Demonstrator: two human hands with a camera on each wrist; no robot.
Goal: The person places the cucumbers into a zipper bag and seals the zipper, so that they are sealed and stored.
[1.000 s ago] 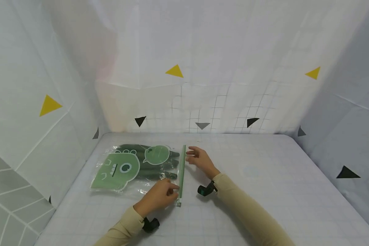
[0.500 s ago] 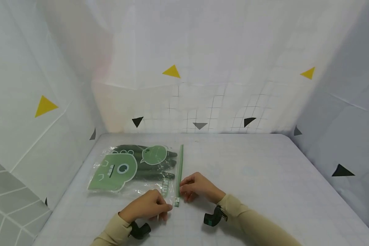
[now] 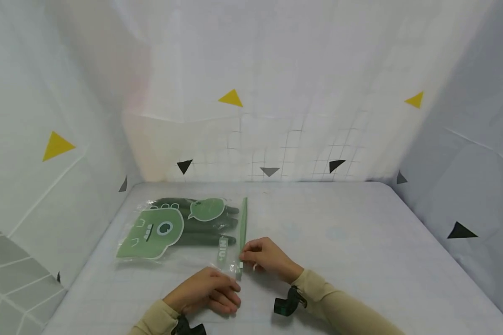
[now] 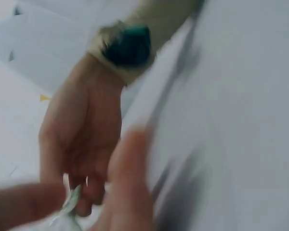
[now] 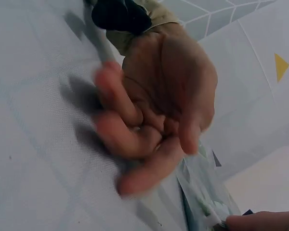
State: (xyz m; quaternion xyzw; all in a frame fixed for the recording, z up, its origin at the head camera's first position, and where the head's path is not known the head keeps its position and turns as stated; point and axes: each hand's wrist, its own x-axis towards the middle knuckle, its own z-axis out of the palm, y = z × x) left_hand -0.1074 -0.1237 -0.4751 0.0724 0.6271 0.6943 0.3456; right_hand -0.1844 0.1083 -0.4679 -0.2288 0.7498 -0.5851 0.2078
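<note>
A clear zip bag [image 3: 222,218] with a green monster print lies flat on the left half of the table. Inside it is a dark green item with finger-like ends. Along its right edge runs a green zip strip [image 3: 243,218], with a small pale slider [image 3: 241,265] near the lower end. My right hand [image 3: 270,258] pinches the strip by the slider with thumb and forefinger. Just below the bag's lower right corner is my left hand [image 3: 209,291], its fingers loosely bent and holding nothing. In the right wrist view the left hand [image 5: 159,96] shows its palm.
The white table [image 3: 339,232] has a faint grid and rounded far corners. White sheets [image 3: 302,70] with yellow and black triangles hang behind it and at both sides. Each wrist carries a dark camera [image 3: 287,302].
My right hand has come down along the zip strip to its lower end and now pinches there. My left hand has left the strip and moved down, its fingers loosened.
</note>
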